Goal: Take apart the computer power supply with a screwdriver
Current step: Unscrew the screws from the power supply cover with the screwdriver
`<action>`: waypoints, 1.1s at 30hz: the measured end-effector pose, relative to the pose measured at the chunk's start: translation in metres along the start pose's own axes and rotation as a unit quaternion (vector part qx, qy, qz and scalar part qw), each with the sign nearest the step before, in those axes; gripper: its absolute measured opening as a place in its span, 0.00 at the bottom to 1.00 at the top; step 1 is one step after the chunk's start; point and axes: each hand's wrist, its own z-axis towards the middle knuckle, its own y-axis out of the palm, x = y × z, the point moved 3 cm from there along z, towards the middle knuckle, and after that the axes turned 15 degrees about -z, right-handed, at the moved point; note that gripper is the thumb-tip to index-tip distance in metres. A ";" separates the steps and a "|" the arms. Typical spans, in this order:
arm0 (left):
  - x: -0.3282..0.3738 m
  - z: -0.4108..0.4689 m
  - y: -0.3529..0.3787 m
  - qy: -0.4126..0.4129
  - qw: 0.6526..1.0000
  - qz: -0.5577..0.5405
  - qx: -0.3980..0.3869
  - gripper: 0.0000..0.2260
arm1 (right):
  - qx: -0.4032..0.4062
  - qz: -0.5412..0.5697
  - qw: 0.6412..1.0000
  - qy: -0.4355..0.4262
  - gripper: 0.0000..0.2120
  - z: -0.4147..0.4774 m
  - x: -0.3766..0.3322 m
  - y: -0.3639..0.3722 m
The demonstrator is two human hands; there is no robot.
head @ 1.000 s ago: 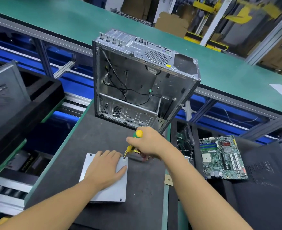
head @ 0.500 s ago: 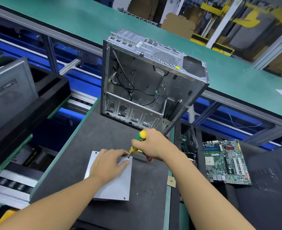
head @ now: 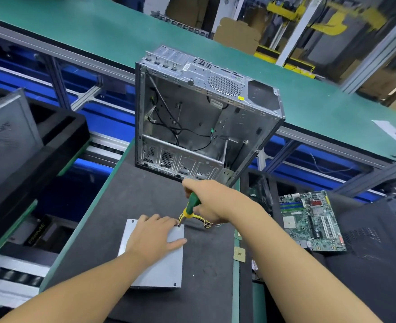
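One power supply (head: 159, 269), one screwdriver (head: 192, 202) at its far right corner, two hands over it: left hand (head: 155, 238), right hand (head: 212, 201). One open computer case (head: 199, 127) beyond it. One motherboard (head: 313, 222) and one small square chip (head: 239, 254) to its right.

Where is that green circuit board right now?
In the head view the circuit board lies flat at the right, just right of the right hand and below-right of the open computer case.
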 end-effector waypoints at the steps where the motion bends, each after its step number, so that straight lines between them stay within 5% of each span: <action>1: -0.001 0.001 -0.001 0.014 1.000 -0.003 -0.005 0.30 | -0.009 -0.012 1.000 -0.011 0.13 -0.001 -0.003 -0.001; 7: -0.001 0.002 -0.004 0.027 0.999 -0.025 -0.028 0.27 | -0.018 0.015 0.998 0.066 0.19 -0.015 -0.007 0.001; 10: -0.001 0.000 -0.007 0.029 0.998 -0.056 -0.012 0.21 | 0.017 -0.092 0.994 0.065 0.09 -0.016 -0.013 0.002; 17: 0.001 -0.004 -0.014 0.040 0.994 -0.100 0.011 0.11 | -0.028 0.095 0.994 0.052 0.14 -0.019 -0.010 0.001; 24: -0.002 -0.001 -0.012 0.047 0.992 -0.113 0.008 0.10 | 0.011 0.042 0.986 0.160 0.16 -0.016 -0.013 0.000; 29: -0.005 0.000 -0.009 0.057 0.992 -0.108 0.008 0.10 | 0.016 0.041 0.992 0.115 0.08 -0.010 -0.016 -0.003; 33: -0.005 -0.002 -0.009 0.060 0.990 -0.130 0.005 0.09 | -0.052 0.112 0.989 0.084 0.15 -0.013 -0.020 -0.006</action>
